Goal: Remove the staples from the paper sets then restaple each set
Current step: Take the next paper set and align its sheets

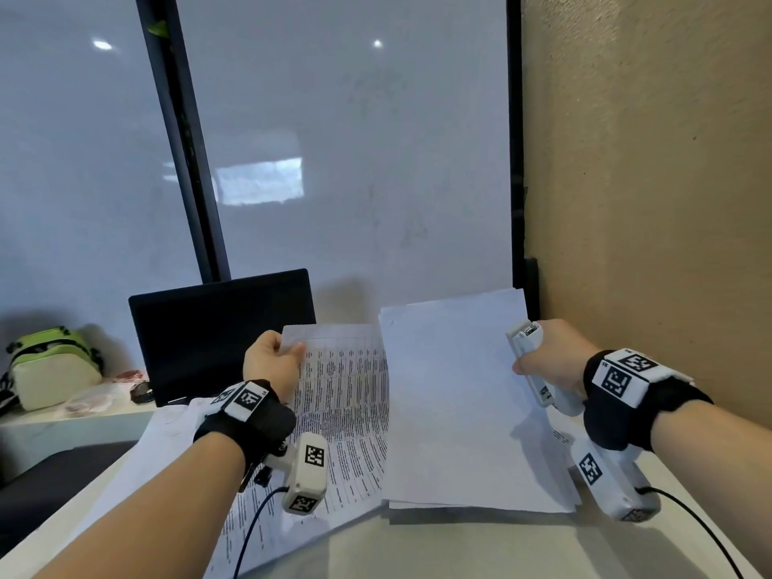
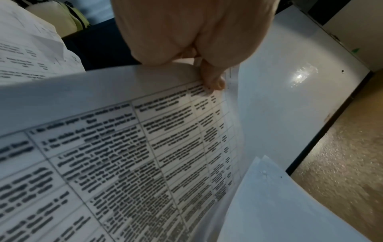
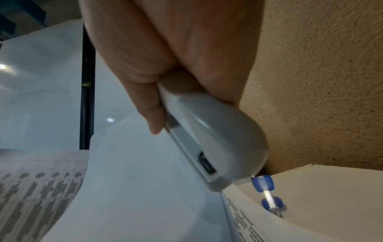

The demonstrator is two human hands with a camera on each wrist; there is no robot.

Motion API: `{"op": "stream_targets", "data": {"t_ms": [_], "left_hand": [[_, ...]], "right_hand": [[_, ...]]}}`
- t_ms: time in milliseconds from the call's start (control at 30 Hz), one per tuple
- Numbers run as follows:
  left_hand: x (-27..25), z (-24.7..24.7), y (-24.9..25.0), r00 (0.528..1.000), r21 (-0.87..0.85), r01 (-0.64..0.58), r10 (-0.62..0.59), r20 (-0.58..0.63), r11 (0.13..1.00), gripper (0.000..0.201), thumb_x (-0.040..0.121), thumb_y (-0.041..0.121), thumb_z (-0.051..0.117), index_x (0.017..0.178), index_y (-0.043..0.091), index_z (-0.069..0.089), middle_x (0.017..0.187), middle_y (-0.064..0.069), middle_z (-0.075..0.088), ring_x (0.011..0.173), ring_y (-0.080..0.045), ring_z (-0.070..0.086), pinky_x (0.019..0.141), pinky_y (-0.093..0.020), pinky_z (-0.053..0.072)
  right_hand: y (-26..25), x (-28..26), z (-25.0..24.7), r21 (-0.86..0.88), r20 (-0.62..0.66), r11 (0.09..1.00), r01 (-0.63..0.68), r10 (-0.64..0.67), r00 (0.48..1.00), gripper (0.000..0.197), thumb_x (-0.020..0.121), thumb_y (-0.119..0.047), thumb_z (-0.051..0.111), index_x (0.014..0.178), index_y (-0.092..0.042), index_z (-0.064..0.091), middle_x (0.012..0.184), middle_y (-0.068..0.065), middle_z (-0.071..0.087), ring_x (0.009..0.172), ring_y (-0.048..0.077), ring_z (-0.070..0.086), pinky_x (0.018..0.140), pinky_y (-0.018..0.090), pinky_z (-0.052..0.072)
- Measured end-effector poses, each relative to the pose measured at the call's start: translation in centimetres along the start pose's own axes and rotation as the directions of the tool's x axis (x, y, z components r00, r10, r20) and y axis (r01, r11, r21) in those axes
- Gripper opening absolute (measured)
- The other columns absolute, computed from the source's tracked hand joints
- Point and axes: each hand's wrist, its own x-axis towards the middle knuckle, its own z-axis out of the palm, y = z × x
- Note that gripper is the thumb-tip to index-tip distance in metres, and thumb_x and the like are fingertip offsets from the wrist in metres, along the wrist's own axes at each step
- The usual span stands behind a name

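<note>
Desk [image 1: 438,549] | left hand [image 1: 271,361] pinches printed sheet [image 1: 346,394], text blurred | right hand [image 1: 551,357] grips stapler [image 1: 527,353]

Print on held paper set [image 2: 128,163] blurred, unreadable; staple not discernible. Stapler [image 3: 209,139] front hidden in right hand [image 3: 165,49]. Blue-handled tool [image 3: 267,193] tip cut off.

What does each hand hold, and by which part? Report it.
Left hand pinches the printed paper set at its top corner. Right hand grips the white stapler around its body.
</note>
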Motion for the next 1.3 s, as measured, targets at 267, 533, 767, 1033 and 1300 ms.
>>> {"op": "stream_targets", "data": {"t_ms": [267, 533, 767, 1033, 1300], "left_hand": [[0.1, -1.7, 0.9, 0.999, -0.284, -0.031, 0.025, -0.026, 0.958, 0.017, 0.092, 0.008, 0.062, 0.077, 0.010, 0.055, 0.068, -0.007, 0.064, 0.056, -0.018, 0.063, 0.050, -0.026, 0.051], [0.1, -1.8, 2.8, 0.998, -0.368, -0.005, 0.025, 0.050, 0.930, 0.005, 0.092, 0.008, 0.062, 0.091, 0.011, 0.065, 0.088, -0.011, 0.072, 0.080, -0.029, 0.069, 0.070, -0.042, 0.057], [-0.6, -1.8, 5.3, 0.994, -0.526, 0.014, 0.047, 0.102, 0.850, 0.009, 0.092, 0.002, 0.058, 0.095, 0.009, 0.064, 0.096, -0.016, 0.071, 0.086, -0.033, 0.069, 0.079, -0.048, 0.056], [-0.6, -1.7, 6.0, 0.997, -0.480, 0.019, 0.022, 0.080, 0.877, 0.012, 0.094, 0.005, 0.058, 0.105, 0.007, 0.063, 0.095, -0.013, 0.072, 0.084, -0.028, 0.071, 0.077, -0.043, 0.058], [3.9, -4.8, 2.2, 0.996, 0.111, 0.085, -0.086, 0.000, 0.990, 0.029, 0.085, 0.004, 0.057, 0.113, 0.006, 0.063, 0.110, -0.013, 0.068, 0.098, -0.031, 0.065, 0.089, -0.046, 0.054]], "right_hand": [[-0.2, 0.2, 0.3, 0.049, -0.027, 0.999, 0.009, -0.007, 1.000, 0.015, 0.077, 0.008, 0.067, 0.082, -0.004, 0.059, 0.067, 0.008, 0.049, 0.057, 0.020, 0.047, 0.050, 0.024, 0.036], [-1.2, 0.2, 0.6, 0.125, -0.010, 0.991, 0.052, -0.051, 0.999, 0.014, 0.076, 0.008, 0.068, 0.085, -0.002, 0.066, 0.074, 0.010, 0.058, 0.062, 0.019, 0.051, 0.054, 0.024, 0.040], [-2.4, -0.4, 0.7, 0.158, 0.027, 0.981, 0.111, -0.116, 0.993, 0.023, 0.074, 0.005, 0.070, 0.088, -0.013, 0.069, 0.086, 0.015, 0.068, 0.072, 0.021, 0.058, 0.066, 0.028, 0.046], [-3.7, -1.7, 0.3, 0.165, 0.046, 0.979, 0.118, -0.127, 0.991, 0.023, 0.076, 0.004, 0.069, 0.093, -0.011, 0.068, 0.080, 0.009, 0.061, 0.067, 0.019, 0.055, 0.059, 0.025, 0.044], [-3.4, -0.3, 1.4, 0.099, 0.058, 0.991, 0.086, -0.092, 0.994, 0.024, 0.072, 0.000, 0.074, 0.093, -0.009, 0.067, 0.083, 0.014, 0.067, 0.070, 0.023, 0.061, 0.067, 0.030, 0.049]]}}
